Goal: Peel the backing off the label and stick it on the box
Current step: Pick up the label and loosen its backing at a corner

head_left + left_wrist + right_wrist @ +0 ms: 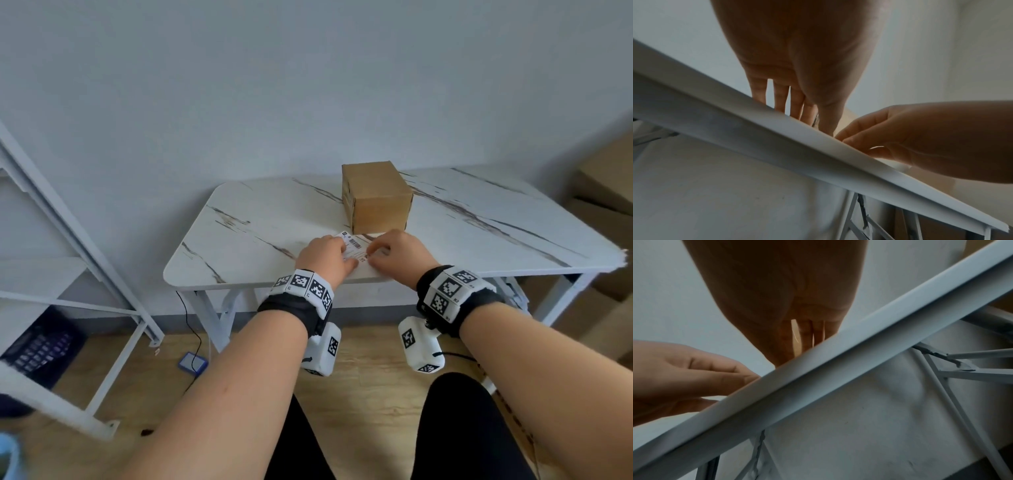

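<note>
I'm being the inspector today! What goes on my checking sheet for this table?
Surface: white marbled table.
Job's things: brown box stands behind the label, which lies on the table.
Clutter: nothing seen.
Grippers: left hand presses on the label; right hand pinches its edge.
Cables: black cable on the floor under the table.
Surroundings: white shelf frame left, cardboard boxes right.

White marble-look table (260,240) against a grey wall (308,85). White shelf frame (68,233) at 9 o'clock, dark crate (41,346) at 8, brown cartons (606,192) at 3, wood floor (370,387) at 6.
</note>
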`<move>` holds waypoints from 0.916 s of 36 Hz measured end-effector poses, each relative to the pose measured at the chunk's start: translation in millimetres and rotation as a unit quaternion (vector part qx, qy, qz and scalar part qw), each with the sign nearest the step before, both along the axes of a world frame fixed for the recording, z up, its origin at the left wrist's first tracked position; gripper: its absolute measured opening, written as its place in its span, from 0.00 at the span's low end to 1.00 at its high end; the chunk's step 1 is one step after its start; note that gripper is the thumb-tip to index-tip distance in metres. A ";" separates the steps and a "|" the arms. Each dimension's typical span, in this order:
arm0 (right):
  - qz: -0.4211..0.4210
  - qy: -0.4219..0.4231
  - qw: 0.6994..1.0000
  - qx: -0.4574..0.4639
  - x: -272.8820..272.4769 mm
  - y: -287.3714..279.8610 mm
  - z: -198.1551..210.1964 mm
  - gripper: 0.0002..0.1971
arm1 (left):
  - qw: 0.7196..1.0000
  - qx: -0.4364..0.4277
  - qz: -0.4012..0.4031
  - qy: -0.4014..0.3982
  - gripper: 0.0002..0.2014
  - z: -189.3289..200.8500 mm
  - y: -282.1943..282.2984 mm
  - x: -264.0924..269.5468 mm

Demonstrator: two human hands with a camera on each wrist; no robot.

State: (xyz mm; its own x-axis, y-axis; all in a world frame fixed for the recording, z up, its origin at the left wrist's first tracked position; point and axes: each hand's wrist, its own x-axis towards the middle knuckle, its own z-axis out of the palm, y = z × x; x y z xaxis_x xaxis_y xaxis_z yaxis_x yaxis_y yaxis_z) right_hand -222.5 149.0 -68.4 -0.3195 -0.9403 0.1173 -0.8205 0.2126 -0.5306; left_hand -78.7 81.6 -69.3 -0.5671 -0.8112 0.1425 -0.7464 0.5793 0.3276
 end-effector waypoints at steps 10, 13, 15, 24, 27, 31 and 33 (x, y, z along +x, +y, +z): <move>-0.030 -0.016 0.999 -0.002 5.6 -0.4 -4.5 0.15 | 1.000 -0.009 0.000 -0.009 0.28 -7.1 5.8 1.5; -0.037 -0.032 0.999 -0.004 6.0 -1.2 -3.5 0.12 | 0.999 0.001 0.033 -0.041 0.33 -9.7 4.0 0.5; -0.038 -0.034 0.999 -0.001 5.6 -1.8 -2.8 0.11 | 0.998 0.009 0.037 -0.055 0.34 -8.8 2.6 0.1; -0.035 -0.033 0.999 0.022 5.6 -1.1 -1.3 0.16 | 0.995 0.041 0.074 0.043 0.31 2.3 -0.4 -3.3; -0.033 -0.032 0.999 0.027 5.4 -1.1 -1.5 0.18 | 0.990 0.043 0.076 0.107 0.17 4.2 -3.3 -4.4; -0.034 -0.034 0.998 0.026 6.1 -1.0 -1.8 0.17 | 0.984 0.050 0.065 0.158 0.08 8.1 -2.8 -7.0; -0.041 -0.036 0.998 0.015 5.5 -0.3 -1.2 0.12 | 0.980 0.050 0.070 0.181 0.06 10.6 -3.7 -8.8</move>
State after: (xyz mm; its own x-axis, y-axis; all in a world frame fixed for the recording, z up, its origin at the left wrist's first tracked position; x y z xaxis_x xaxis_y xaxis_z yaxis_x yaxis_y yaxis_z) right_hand -217.0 148.7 -69.6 -0.4020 -0.9134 0.0636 -0.7600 0.2942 -0.5795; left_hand -87.4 77.9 -58.8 -0.3757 -0.8978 0.2298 -0.6404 0.4308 0.6359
